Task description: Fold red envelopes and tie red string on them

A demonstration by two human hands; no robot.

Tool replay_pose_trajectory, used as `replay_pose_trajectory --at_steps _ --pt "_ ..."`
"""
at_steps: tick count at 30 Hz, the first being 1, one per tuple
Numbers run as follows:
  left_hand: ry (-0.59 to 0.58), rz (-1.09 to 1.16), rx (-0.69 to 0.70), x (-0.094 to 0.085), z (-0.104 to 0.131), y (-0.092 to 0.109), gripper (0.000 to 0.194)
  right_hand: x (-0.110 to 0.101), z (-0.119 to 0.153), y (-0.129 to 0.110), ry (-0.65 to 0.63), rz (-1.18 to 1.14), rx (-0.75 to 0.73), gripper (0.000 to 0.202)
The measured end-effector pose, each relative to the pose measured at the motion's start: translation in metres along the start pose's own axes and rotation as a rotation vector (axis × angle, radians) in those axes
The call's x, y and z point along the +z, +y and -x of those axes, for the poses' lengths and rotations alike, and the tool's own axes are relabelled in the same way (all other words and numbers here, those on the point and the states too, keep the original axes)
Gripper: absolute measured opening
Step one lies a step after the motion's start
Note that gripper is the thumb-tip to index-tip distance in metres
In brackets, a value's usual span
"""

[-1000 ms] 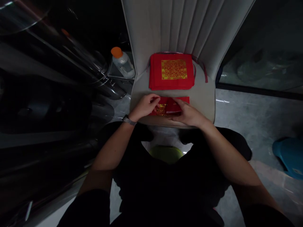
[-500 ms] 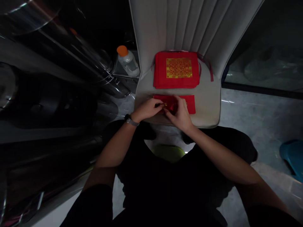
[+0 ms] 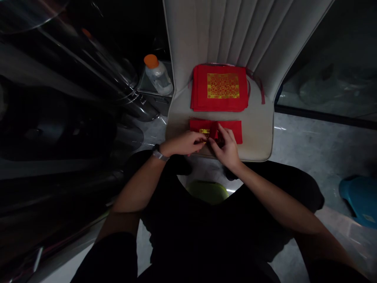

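A red folded piece with a gold-patterned patch point(image 3: 235, 133) lies lengthwise near the front of the pale chair seat point(image 3: 179, 110). My left hand point(image 3: 188, 142) is at its left part, fingers bent and pinched together at the gold patch; what sits between the fingertips is too small to make out. My right hand point(image 3: 227, 148) is curled over its middle, with thumb and forefinger on a dark red ribbon-like strip point(image 3: 214, 129) that stands up from the piece. Behind both hands is a stack of flat red bags point(image 3: 219, 105), the top one showing a gold patterned panel.
Dark red ribbon handles point(image 3: 262, 93) trail from the stack's right side. A clear bottle with an orange cap point(image 3: 160, 76) stands on a small ledge left of the chair. Glossy dark cylinders point(image 3: 118, 78) fill the left. A blue plastic object point(image 3: 361, 200) is on the floor at right.
My left hand has shifted slightly down, uncovering part of the gold patch. My right hand has moved a little down and right, and the dark red strip now shows upright at its fingers.
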State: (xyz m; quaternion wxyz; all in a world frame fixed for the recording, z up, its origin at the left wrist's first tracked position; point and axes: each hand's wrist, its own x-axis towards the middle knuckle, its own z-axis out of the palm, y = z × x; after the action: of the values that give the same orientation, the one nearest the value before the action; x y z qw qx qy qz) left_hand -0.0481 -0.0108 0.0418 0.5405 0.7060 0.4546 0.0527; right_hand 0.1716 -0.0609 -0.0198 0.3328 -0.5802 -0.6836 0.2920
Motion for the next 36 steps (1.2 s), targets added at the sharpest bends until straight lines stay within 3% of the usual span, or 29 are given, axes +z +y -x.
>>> replay_pose_trajectory --at_steps 5,9,15,26,32,36 --pt "0.306 0.356 -0.161 -0.019 -0.002 0.001 0.022 0.005 0.001 -0.005 -0.094 0.079 -0.158 0.061" --pt "0.26 0.601 -0.241 -0.009 -0.016 -0.002 0.034 0.013 0.003 -0.008 -0.145 0.121 -0.215 0.057" --pt "0.191 0.339 -0.199 -0.01 -0.012 -0.016 0.034 0.019 -0.001 -0.002 -0.254 0.117 -0.342 0.054" --pt "0.206 0.103 -0.135 -0.022 -0.003 -0.038 0.024 0.014 -0.007 0.009 -0.343 0.258 -0.337 0.062" --pt "0.336 -0.131 -0.053 -0.022 0.002 -0.042 0.026 0.013 -0.005 0.005 -0.36 0.295 -0.333 0.064" --pt "0.261 -0.158 0.004 -0.025 0.007 -0.049 0.028 0.012 -0.004 0.003 -0.379 0.337 -0.357 0.073"
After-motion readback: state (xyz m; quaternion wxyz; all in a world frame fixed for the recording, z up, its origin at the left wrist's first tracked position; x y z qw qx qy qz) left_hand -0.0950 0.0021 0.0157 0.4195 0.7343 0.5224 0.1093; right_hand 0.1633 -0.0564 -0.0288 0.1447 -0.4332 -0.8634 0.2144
